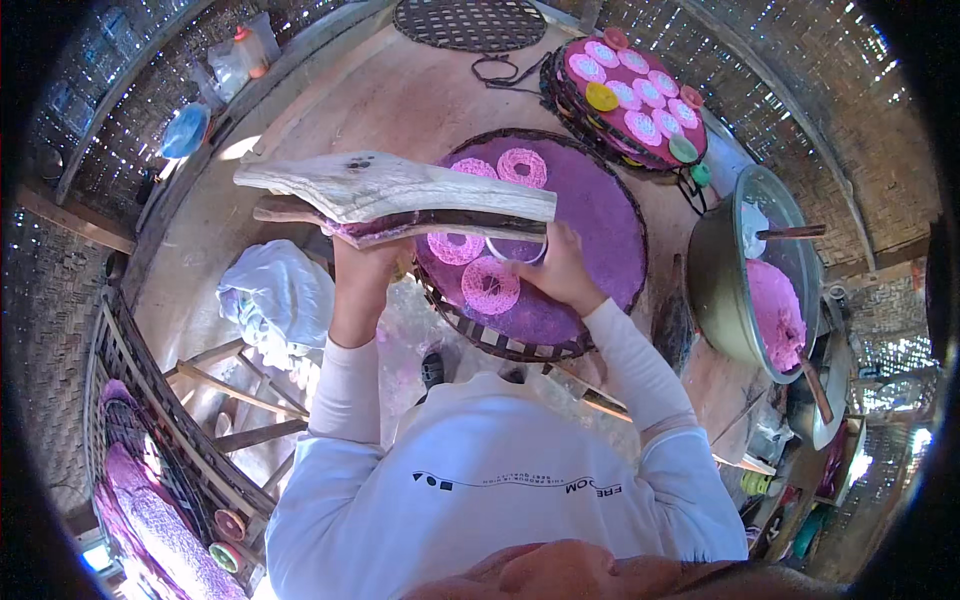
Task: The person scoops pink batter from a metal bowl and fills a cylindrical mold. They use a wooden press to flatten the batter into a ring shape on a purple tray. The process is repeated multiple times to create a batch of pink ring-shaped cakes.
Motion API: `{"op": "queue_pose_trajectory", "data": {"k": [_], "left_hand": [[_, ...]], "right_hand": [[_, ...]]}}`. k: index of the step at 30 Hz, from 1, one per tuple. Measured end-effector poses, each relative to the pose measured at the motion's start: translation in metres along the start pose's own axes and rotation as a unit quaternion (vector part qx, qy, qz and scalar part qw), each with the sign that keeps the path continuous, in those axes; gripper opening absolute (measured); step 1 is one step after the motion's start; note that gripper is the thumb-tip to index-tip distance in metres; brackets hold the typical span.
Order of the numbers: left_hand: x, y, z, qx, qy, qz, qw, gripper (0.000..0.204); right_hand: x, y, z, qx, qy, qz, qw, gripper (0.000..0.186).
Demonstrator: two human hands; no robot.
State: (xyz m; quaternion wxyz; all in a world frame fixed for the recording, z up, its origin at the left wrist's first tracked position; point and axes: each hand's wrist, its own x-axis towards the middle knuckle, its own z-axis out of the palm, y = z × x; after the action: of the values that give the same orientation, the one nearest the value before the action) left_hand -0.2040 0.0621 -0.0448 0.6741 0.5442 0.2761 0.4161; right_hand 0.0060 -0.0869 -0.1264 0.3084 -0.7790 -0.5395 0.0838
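A long two-armed wooden press [400,195], pale and worn above with a darker arm below, hangs over a round woven tray with a purple cover [590,215]. My left hand [365,262] is closed around the underside of the press near its left part; its fingertips are hidden by the wood. Just under the right end of the press, my right hand [562,270] pinches a white ring [518,258] at its edge, thumb in front. Several pink lacy dough rings lie on the purple cover, the closest one [490,286] just below the white ring.
A large basin [720,270] with pink dough and wooden-handled tools stands at the right. Stacked trays of pink rings [640,95] sit at the far right. An open-weave tray [470,22] lies at the back. White cloth [278,295] bunches at the left.
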Motion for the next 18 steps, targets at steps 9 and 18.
{"op": "queue_pose_trajectory", "data": {"k": [9, 18], "left_hand": [[0.020, -0.011, 0.000, 0.074, -0.061, 0.050, 0.994, 0.030], [0.086, 0.027, 0.062, 0.277, -0.344, 0.269, 0.856, 0.042]], "right_hand": [[0.024, 0.005, -0.006, 0.193, 0.023, 0.036, 0.980, 0.092], [0.035, -0.087, -0.157, 0.355, -0.286, 0.077, 0.887, 0.043]]}}
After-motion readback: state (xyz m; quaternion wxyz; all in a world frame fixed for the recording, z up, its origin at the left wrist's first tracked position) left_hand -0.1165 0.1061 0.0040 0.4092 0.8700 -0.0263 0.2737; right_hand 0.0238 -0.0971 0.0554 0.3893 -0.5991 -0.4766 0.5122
